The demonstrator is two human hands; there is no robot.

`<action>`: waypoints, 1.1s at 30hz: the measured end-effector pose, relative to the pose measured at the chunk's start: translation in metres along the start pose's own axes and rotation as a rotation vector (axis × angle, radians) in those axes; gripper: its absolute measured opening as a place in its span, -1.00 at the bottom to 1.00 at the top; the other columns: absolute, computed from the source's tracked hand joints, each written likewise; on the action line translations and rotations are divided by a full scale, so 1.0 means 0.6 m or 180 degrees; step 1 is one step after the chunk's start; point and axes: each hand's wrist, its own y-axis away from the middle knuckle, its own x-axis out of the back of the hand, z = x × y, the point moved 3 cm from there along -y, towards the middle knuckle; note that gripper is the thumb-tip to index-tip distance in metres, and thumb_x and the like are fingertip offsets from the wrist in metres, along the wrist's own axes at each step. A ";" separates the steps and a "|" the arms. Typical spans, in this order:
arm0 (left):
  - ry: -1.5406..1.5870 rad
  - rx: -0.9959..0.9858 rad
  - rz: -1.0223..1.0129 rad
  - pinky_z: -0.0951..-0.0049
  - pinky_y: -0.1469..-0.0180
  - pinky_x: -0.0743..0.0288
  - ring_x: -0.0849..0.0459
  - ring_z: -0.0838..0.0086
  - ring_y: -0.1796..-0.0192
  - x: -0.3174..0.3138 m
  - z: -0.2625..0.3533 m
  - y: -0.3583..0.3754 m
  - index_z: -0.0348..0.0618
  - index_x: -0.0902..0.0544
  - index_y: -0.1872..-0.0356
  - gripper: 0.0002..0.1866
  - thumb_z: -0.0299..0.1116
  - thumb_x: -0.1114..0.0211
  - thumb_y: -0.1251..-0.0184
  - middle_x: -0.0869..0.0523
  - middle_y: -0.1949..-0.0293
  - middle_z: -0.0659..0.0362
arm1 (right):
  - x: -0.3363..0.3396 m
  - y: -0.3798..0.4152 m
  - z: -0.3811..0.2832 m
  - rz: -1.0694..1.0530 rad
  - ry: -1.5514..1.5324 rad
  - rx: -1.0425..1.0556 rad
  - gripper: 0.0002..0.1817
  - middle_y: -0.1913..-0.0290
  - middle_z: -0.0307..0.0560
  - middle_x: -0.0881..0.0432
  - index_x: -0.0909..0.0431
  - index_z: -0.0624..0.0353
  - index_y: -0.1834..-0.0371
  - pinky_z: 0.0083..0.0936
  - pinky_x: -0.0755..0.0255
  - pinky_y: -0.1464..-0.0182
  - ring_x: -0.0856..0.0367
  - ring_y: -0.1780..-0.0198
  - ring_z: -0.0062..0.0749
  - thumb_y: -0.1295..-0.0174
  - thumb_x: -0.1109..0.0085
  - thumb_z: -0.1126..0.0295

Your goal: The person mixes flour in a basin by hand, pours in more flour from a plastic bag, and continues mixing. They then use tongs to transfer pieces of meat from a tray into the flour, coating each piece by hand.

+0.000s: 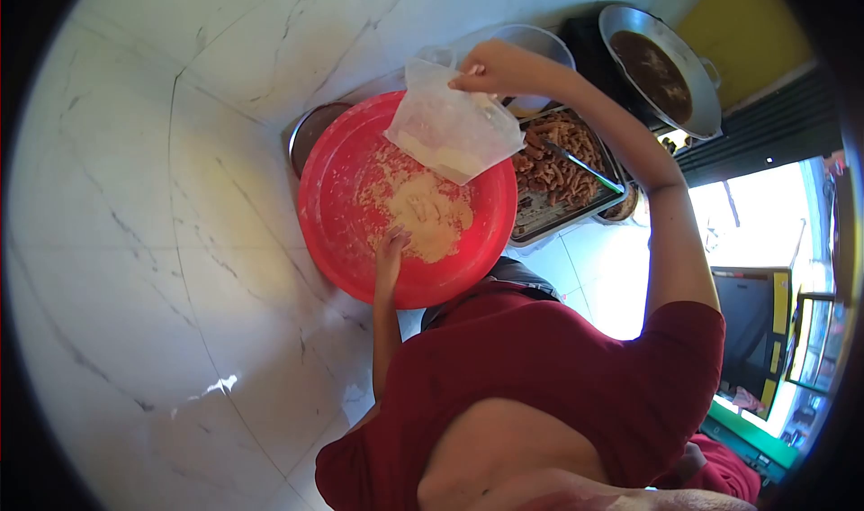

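Note:
A large red basin [333, 232] holds a heap of pale powder [436, 223] with crumbly bits around it. My left hand [391, 245] reaches over the basin's near side, its fingers apart at the edge of the powder. Above the far side of the basin, my right hand [490, 68] grips the top of a translucent plastic bag [450, 128]. The bag is tilted, and some pale powder shows inside its lower part. Its lower edge hangs over the basin, above the powder heap.
Right of the basin, a metal tray [540, 227] holds brown fried strips [562, 173] and tongs [585, 166]. A wok [706, 106] of dark liquid stands at the back right. Behind my right hand is a clear tub [549, 41]. A round metal-rimmed item [306, 133] lies left of the basin, near the marbled wall.

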 end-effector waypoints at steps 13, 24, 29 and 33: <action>-0.0145 -0.0176 -0.0570 0.53 -0.07 -0.38 -0.55 0.44 0.03 -0.115 0.077 -0.080 -0.37 -0.42 -0.05 -0.65 -0.35 -0.08 -0.32 -0.55 0.06 0.05 | 0.316 0.026 0.141 0.1016 0.1400 -0.0573 -0.58 0.63 0.11 -0.58 -0.59 0.41 0.51 -0.41 -0.42 0.49 -0.55 0.62 -0.29 -0.08 -0.15 0.15; -0.0371 -0.0199 -0.0857 0.73 0.24 -0.27 -0.38 0.71 0.32 -0.204 0.103 -0.125 -0.30 -0.45 0.00 -0.72 -0.37 -0.05 -0.35 -0.49 0.28 0.31 | 0.401 -0.017 0.369 0.1179 0.2416 -0.0944 -0.74 0.49 0.18 -0.59 -0.58 0.31 0.53 -0.22 -0.44 0.30 -0.59 0.35 -0.01 0.09 -0.28 0.28; -0.0427 -0.0341 -0.0838 0.74 0.33 -0.22 -0.27 0.75 0.39 -0.216 0.116 -0.142 -0.25 -0.47 0.02 -0.74 -0.36 -0.07 -0.34 -0.43 0.35 0.36 | 0.388 -0.039 0.456 0.1092 0.2817 -0.1001 -0.78 0.43 0.17 -0.57 -0.55 0.29 0.51 -0.18 -0.43 0.25 -0.56 0.28 0.03 0.12 -0.26 0.34; -0.0382 -0.0419 -0.0840 0.74 0.32 -0.22 -0.27 0.75 0.38 -0.213 0.106 -0.149 -0.23 -0.48 0.03 -0.75 -0.36 -0.06 -0.35 -0.43 0.34 0.36 | 0.336 -0.060 0.537 0.1406 0.3000 -0.0742 -0.78 0.35 0.14 -0.56 -0.52 0.26 0.43 -0.16 -0.43 0.19 -0.53 0.22 0.01 0.14 -0.25 0.38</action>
